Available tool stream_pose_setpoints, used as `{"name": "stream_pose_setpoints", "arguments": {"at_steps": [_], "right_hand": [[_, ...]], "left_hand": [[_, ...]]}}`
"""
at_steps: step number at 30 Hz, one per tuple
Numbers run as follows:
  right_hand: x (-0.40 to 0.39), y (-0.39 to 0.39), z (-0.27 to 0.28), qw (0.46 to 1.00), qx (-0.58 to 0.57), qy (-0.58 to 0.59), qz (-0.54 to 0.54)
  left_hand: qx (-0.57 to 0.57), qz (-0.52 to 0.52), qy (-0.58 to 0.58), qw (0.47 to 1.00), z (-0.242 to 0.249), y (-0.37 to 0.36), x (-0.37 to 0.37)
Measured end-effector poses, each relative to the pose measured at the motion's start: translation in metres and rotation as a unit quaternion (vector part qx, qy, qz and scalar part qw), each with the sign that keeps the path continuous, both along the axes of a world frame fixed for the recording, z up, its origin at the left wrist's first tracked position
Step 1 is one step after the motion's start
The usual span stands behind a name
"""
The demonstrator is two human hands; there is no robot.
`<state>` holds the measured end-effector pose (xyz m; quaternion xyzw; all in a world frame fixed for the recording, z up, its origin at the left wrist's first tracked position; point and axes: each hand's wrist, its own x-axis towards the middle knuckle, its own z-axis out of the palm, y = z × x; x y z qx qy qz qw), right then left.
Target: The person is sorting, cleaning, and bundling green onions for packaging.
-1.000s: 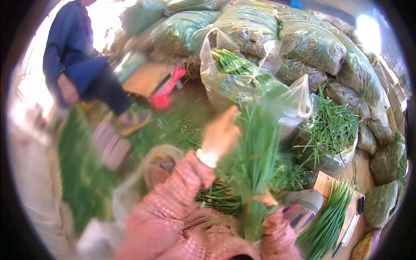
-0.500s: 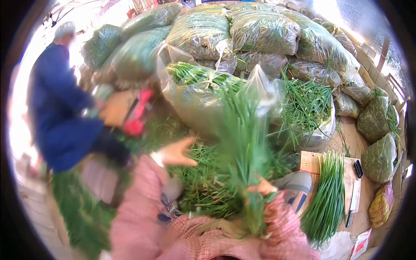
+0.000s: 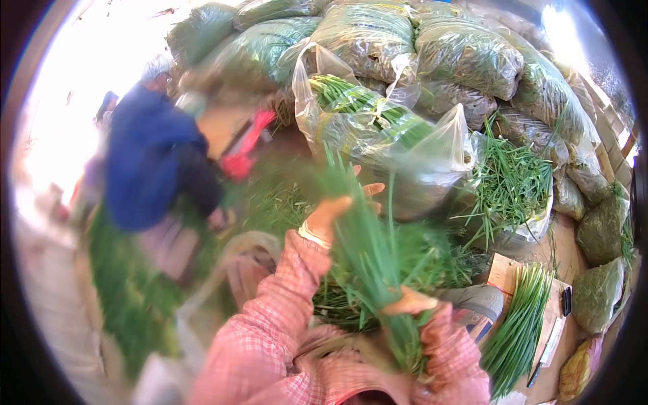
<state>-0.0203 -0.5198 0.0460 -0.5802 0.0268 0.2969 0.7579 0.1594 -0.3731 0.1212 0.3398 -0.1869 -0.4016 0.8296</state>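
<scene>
My right hand (image 3: 408, 302) is wrapped round the lower part of a bunch of green chives (image 3: 368, 260), held tilted with its leaf tips up and to the left. Against the upper leaves is my left hand (image 3: 327, 217), its fingers stretched out and spread beyond the bunch. The leaves hide part of that palm. Below and behind the bunch lies a heap of loose chives (image 3: 439, 253). To the right, another bunch of chives (image 3: 523, 324) rests over a wooden board (image 3: 501, 271), beside a knife (image 3: 552, 341) with a dark handle.
A clear plastic bag (image 3: 432, 158) holding tied chives stands ahead, with an open bag of loose greens (image 3: 513, 179) on its right. Filled bags (image 3: 466, 54) are stacked behind. A person in blue (image 3: 148, 155) sits at left, near a red bundle (image 3: 243, 152).
My left hand has moved right and up to the bunch. The bunch has tipped from nearly upright towards the left. The whole view has also shifted, and the person in blue leans lower.
</scene>
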Motion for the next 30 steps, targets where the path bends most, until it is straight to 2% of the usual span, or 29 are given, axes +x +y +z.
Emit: {"name": "stream_pose_setpoints", "arguments": {"at_steps": [4, 7, 10, 13, 16, 17, 21, 24, 26, 27, 28, 30], "right_hand": [[0.008, -0.005, -0.013, 0.998, -0.027, -0.007, 0.065], [0.010, -0.006, 0.002, 0.993, -0.080, -0.059, 0.058], [0.010, -0.006, -0.013, 0.990, -0.043, -0.127, 0.041], [0.006, -0.004, -0.012, 0.984, -0.081, -0.157, 0.039], [0.004, -0.002, 0.011, 0.980, -0.124, -0.130, 0.083], [0.004, -0.001, 0.009, 0.983, -0.098, -0.132, 0.083], [-0.003, -0.008, -0.028, 0.992, -0.037, -0.101, 0.072], [-0.007, -0.012, -0.041, 0.993, -0.028, -0.102, 0.049], [-0.004, -0.012, -0.030, 0.988, -0.032, -0.142, 0.055], [-0.003, -0.012, -0.032, 0.990, -0.032, -0.123, 0.064], [-0.004, -0.013, -0.035, 0.992, -0.031, -0.103, 0.072], [-0.002, -0.016, -0.021, 0.990, -0.054, -0.091, 0.098]], "left_hand": [[0.067, 0.035, -0.038, 0.996, 0.008, 0.007, 0.013], [0.075, -0.001, -0.065, 0.995, 0.002, 0.011, 0.021], [0.045, 0.029, -0.036, 0.998, 0.005, 0.011, 0.016], [0.029, 0.063, 0.005, 0.998, -0.001, 0.014, 0.012], [-0.014, -0.010, -0.038, 0.999, -0.007, 0.016, 0.007], [-0.036, -0.037, -0.051, 0.997, -0.002, 0.015, 0.002], [-0.059, -0.003, -0.077, 0.995, 0.005, 0.022, -0.011], [-0.001, 0.030, -0.088, 0.996, 0.015, 0.019, -0.017], [0.028, 0.041, -0.091, 0.995, 0.018, 0.017, -0.015], [0.043, 0.044, -0.092, 0.994, 0.020, 0.015, -0.015], [0.071, 0.079, -0.141, 0.984, 0.033, 0.010, -0.022], [0.065, 0.061, -0.097, 0.991, 0.036, 0.008, -0.019]]}}
